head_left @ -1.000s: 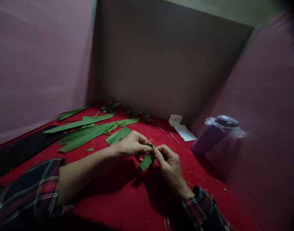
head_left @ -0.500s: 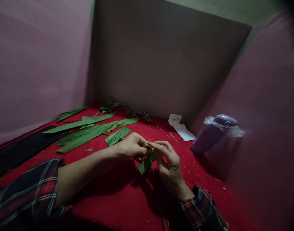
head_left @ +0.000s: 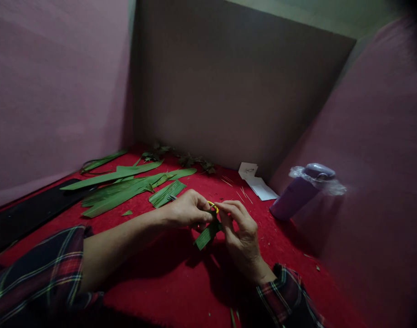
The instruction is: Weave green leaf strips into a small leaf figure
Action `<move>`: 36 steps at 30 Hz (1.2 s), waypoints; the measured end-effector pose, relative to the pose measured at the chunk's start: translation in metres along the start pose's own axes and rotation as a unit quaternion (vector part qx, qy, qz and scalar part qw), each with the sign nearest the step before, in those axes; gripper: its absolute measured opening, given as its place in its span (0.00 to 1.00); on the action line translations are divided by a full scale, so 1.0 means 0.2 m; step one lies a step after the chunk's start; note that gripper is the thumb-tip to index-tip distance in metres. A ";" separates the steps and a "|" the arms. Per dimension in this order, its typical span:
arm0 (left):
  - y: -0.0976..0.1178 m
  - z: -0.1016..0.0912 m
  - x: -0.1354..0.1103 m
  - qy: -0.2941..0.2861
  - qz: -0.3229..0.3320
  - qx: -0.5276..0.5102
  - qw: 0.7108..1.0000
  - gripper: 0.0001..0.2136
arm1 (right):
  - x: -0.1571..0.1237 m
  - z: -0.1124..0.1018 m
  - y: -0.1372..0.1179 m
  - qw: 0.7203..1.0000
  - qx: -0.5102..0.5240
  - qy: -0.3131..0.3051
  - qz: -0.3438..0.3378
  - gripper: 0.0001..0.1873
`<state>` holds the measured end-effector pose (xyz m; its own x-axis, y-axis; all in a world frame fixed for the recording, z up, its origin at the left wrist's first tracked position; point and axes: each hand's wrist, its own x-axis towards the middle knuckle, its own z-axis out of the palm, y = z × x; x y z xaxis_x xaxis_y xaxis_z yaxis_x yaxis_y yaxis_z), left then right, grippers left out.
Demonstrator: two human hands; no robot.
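Observation:
Between my hands, above the red cloth, is a folded piece of green leaf (head_left: pixel 205 238) with its cut end hanging toward me. My left hand (head_left: pixel 188 209) is closed, its thumb and fingers pinching the upper part of this leaf. A thin yellow loop (head_left: pixel 214 207) curves over the top of the leaf; its exact kind is unclear. My right hand (head_left: pixel 241 234) pinches the right side of this loop with its fingertips. Fingers cover the rest of the leaf and loop.
Long green leaves (head_left: pixel 126 193) and a cut leaf piece (head_left: pixel 166 193) lie at left, near a black flat board (head_left: pixel 34 214). Leafy sprigs (head_left: pixel 195 161), thin sticks (head_left: pixel 244 194) and white paper (head_left: pixel 261 187) lie farther back. A purple bottle (head_left: pixel 293 198) stands at right.
The yellow loop now shows as a wider curve between my fingertips. My right fingers have shifted slightly, and the leaf has tilted a little. The surrounding things have not moved.

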<state>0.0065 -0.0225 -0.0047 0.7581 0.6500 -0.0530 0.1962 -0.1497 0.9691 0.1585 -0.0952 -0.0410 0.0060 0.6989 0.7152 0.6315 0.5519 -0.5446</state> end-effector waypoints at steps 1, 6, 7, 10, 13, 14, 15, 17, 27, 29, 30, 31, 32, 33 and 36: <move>0.00 0.00 0.00 -0.002 -0.001 0.001 1.000 0.07 | 0.00 0.00 0.00 1.000 -0.002 0.000 0.000 0.11; 0.01 0.00 -0.01 -0.005 -0.002 0.001 1.000 0.08 | -0.01 0.00 0.00 1.000 -0.004 0.006 0.000 0.10; 0.01 0.00 -0.01 -0.003 -0.001 0.003 1.000 0.08 | -0.01 0.00 0.00 1.000 -0.004 0.007 0.002 0.10; 0.01 0.00 -0.01 -0.002 0.001 0.014 1.000 0.08 | -0.01 0.00 0.00 1.000 -0.005 0.004 0.007 0.09; 0.01 0.00 -0.01 -0.009 -0.005 0.018 1.000 0.07 | -0.01 0.00 0.00 1.000 -0.006 0.002 0.004 0.09; 0.01 0.00 -0.01 -0.009 -0.007 0.018 1.000 0.07 | 0.00 0.00 0.00 1.000 -0.005 0.002 0.003 0.09; 0.01 0.00 -0.01 -0.008 -0.009 0.017 1.000 0.07 | 0.00 0.00 0.00 1.000 -0.004 0.002 0.004 0.09; 0.00 0.00 0.00 -0.007 -0.011 0.018 1.000 0.07 | 0.00 0.00 0.00 1.000 -0.001 0.003 0.007 0.08; 0.01 0.00 -0.01 -0.008 -0.005 0.006 1.000 0.06 | -0.01 0.00 0.00 1.000 0.006 -0.003 0.016 0.08; 0.01 0.00 -0.01 -0.010 -0.002 0.000 1.000 0.07 | -0.01 0.00 -0.01 1.000 0.015 0.000 0.026 0.08; 0.01 0.00 -0.01 -0.008 -0.001 -0.004 1.000 0.07 | -0.01 0.00 -0.01 0.999 0.022 0.003 0.037 0.07; 0.00 0.00 -0.01 -0.005 0.001 -0.009 1.000 0.07 | -0.01 0.00 -0.01 0.998 0.030 0.008 0.051 0.07; 0.00 -0.01 -0.01 -0.002 0.001 -0.014 1.000 0.08 | -0.01 0.00 -0.01 0.997 0.043 0.011 0.069 0.07; -0.01 -0.01 0.00 0.001 0.001 -0.018 1.000 0.08 | -0.01 0.00 -0.01 0.994 0.059 0.010 0.092 0.07; -0.02 -0.02 0.00 0.004 0.004 -0.028 1.000 0.09 | 0.00 0.00 0.00 0.980 0.115 -0.026 0.163 0.11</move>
<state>0.0039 -0.0193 -0.0072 0.7541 0.6553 -0.0437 0.1552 -0.1132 0.9814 0.1578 -0.0958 -0.0414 0.1345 0.8744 0.4662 0.4117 0.3787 -0.8289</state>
